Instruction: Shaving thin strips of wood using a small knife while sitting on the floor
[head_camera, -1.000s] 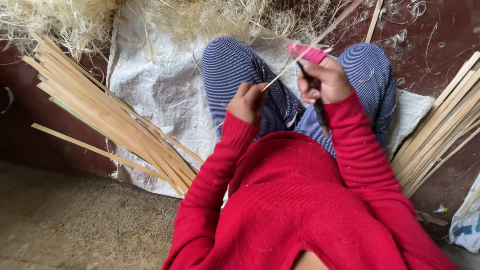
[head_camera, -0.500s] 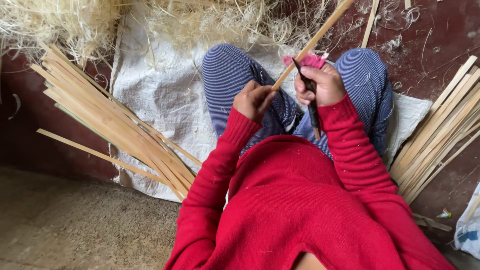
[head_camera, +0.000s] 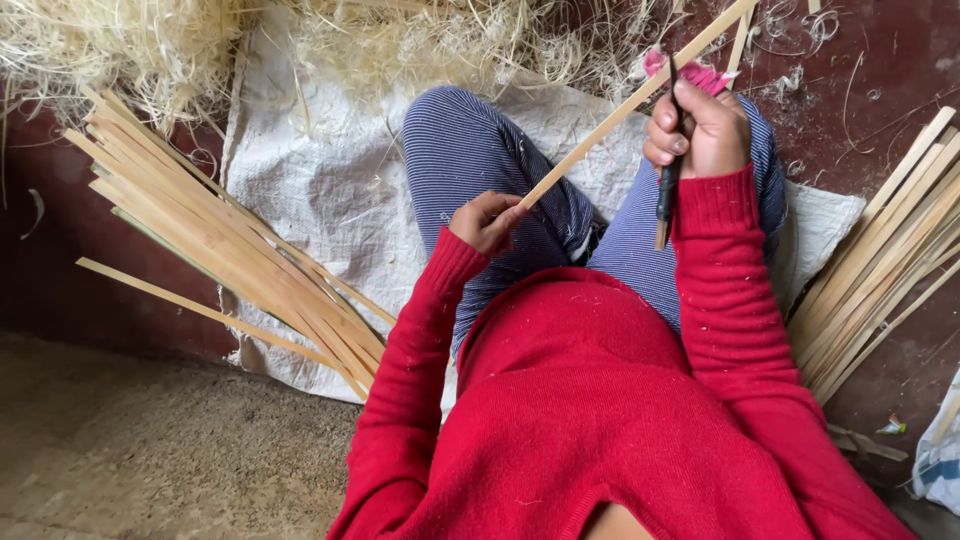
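My left hand (head_camera: 487, 221) pinches the near end of a long thin bamboo strip (head_camera: 640, 98) that slants up to the top right. My right hand (head_camera: 700, 130) grips a dark-handled knife (head_camera: 666, 190) against the strip, over my right knee; a pink cloth (head_camera: 690, 72) lies under the hand. The blade is mostly hidden by my fingers. I sit in a red sweater and blue striped trousers, knees apart.
A pile of bamboo strips (head_camera: 220, 240) lies fanned to my left, another pile (head_camera: 880, 270) to my right. A white woven sack (head_camera: 300, 190) is spread under me. Pale shavings (head_camera: 200, 35) heap along the top. Dark red floor around.
My right hand with the knife has moved away along the strip, toward its far end. The left hand keeps its hold on the near end.
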